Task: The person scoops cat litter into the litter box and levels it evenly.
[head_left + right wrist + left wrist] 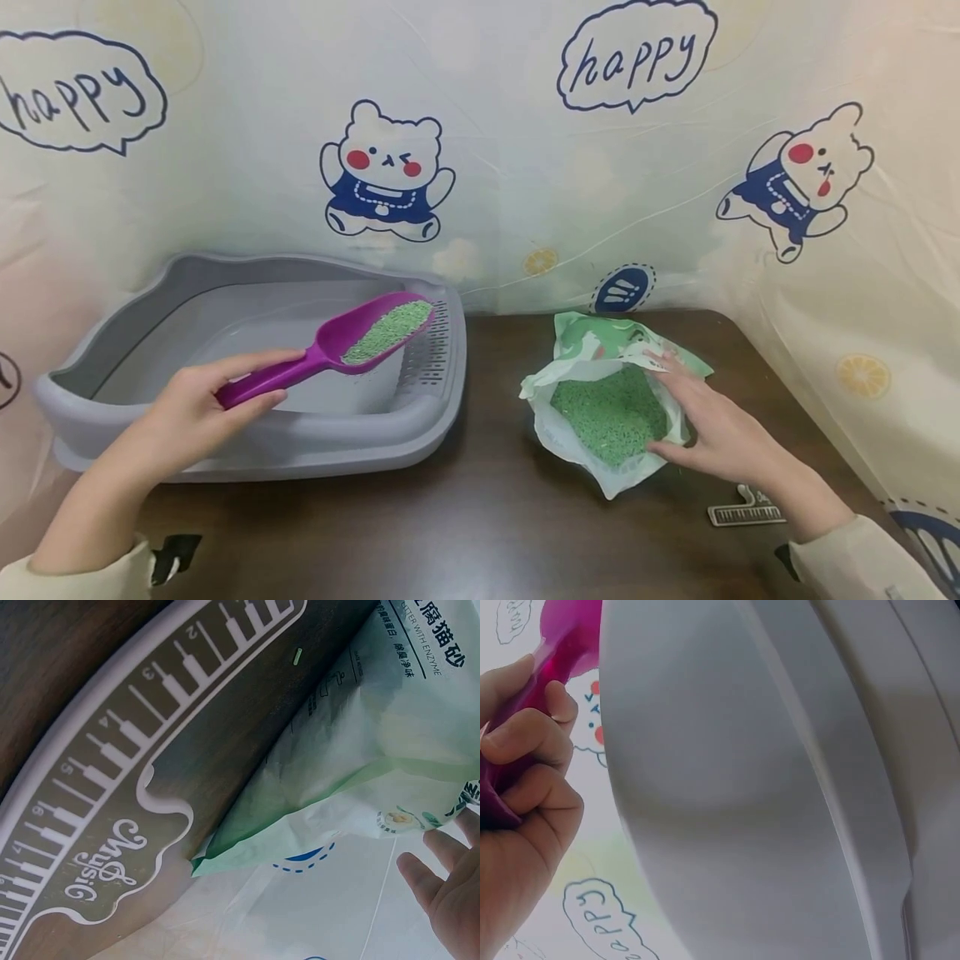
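My left hand (191, 417) grips the handle of a purple scoop (273, 379), its fingers curled round it in the left wrist view. Green litter pellets (390, 332) fill the scoop's bowl, which is held level above a grey litter box (405, 429). Farther right, an opened bag of cat litter (592, 479) stands with its mouth towards me, showing green pellets inside. My right hand (720, 425) rests at the bag's right rim, fingers extended at the far edge and thumb at the near side. In the right wrist view the fingertips (412, 866) lie against the printed bag.
A ruler (746, 515) with piano-key markings and the word Music lies on the dark wooden table (495, 533) near my right forearm. One loose pellet (298, 656) is beside the bag. Behind hangs a cloth (495, 167) printed with bears.
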`<state>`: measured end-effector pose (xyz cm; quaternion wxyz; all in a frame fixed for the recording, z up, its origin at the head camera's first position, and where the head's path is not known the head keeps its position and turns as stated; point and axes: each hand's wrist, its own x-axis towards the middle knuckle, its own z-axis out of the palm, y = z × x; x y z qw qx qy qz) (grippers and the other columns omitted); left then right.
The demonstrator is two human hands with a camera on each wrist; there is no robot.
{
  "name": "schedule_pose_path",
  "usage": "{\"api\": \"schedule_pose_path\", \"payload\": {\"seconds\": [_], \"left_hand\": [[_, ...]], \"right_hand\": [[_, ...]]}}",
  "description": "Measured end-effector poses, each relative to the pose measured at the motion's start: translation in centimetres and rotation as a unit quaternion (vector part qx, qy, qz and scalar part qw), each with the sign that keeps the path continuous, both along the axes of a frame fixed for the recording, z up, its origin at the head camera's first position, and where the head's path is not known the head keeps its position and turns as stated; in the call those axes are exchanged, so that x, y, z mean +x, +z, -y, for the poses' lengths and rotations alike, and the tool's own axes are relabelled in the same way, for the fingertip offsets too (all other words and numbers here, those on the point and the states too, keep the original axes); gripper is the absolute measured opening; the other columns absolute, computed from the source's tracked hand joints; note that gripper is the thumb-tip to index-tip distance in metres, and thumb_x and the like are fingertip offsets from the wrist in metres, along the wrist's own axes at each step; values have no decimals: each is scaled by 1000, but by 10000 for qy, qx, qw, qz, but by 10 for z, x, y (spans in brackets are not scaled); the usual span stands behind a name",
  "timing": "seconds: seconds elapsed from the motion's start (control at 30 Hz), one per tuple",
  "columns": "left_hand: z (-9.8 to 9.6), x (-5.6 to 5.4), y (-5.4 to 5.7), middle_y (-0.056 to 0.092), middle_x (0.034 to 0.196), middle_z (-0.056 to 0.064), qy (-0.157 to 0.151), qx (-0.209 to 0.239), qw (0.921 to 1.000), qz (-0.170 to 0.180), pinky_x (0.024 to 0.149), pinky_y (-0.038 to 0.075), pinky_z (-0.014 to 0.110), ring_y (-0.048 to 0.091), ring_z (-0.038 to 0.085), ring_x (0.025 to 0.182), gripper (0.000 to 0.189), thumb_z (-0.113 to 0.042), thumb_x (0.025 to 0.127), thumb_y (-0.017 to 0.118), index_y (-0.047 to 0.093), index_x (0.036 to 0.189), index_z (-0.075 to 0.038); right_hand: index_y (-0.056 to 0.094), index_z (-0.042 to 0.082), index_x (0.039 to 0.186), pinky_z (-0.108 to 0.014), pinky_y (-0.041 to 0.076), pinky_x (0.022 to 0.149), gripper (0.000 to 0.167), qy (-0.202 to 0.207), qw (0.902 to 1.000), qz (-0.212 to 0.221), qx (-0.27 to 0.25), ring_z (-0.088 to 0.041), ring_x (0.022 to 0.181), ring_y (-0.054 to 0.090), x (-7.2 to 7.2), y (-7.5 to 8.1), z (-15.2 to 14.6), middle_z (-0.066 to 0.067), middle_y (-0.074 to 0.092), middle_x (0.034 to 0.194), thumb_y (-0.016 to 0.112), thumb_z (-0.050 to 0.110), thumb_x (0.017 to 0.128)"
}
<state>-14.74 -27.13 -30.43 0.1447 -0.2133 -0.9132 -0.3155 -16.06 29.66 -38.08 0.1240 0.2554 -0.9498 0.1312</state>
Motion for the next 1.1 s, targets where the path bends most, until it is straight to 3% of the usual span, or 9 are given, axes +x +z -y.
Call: {"api": "schedule_pose_path", "payload": {"seconds": [0.2, 0.57, 0.77, 1.07, 1.1], "left_hand": [[9, -1, -3, 66, 80, -14, 196, -68, 9997, 147, 49, 35, 24, 47, 9, 59, 49, -9, 81, 81, 67, 128, -18], [27, -5, -10, 59, 73, -11, 373, -126, 9992, -63, 47, 31, 25, 41, 8, 57, 52, -8, 79, 82, 68, 127, -20], [35, -8, -7, 61, 70, -11, 453, -199, 9987, 76, 45, 30, 26, 41, 9, 54, 50, -11, 82, 80, 67, 129, -20], [45, -16, -2, 67, 78, -19, 547, -432, 9972, 254, 46, 33, 27, 44, 12, 56, 47, -16, 84, 79, 66, 129, -17], [46, -18, -1, 67, 78, -19, 559, -454, 9970, 269, 46, 33, 27, 45, 12, 56, 47, -16, 84, 79, 66, 129, -16]], "right_hand": [[39, 8, 150, -57, 44, 101, 97, 34, 9999, -81, 108, -39, 140, 41, 0, 1, 0, -18, 39, 156, 85, 46, 73], [38, 7, 150, -42, 42, 109, 98, 22, 9998, -120, 153, -38, 141, 41, 1, 1, -2, -17, 37, 157, 84, 47, 74], [37, 7, 151, -42, 40, 110, 98, 33, 9998, -103, 146, -38, 142, 39, 1, 0, -2, -19, 35, 158, 85, 45, 74], [39, 7, 150, -44, 41, 109, 97, 8, 9998, -112, 184, -37, 143, 39, 1, 1, -1, -17, 37, 157, 85, 45, 73], [38, 7, 150, -40, 38, 112, 97, 14, 9998, -111, 168, -38, 143, 38, 1, 1, -2, -17, 36, 158, 85, 45, 74]]}}
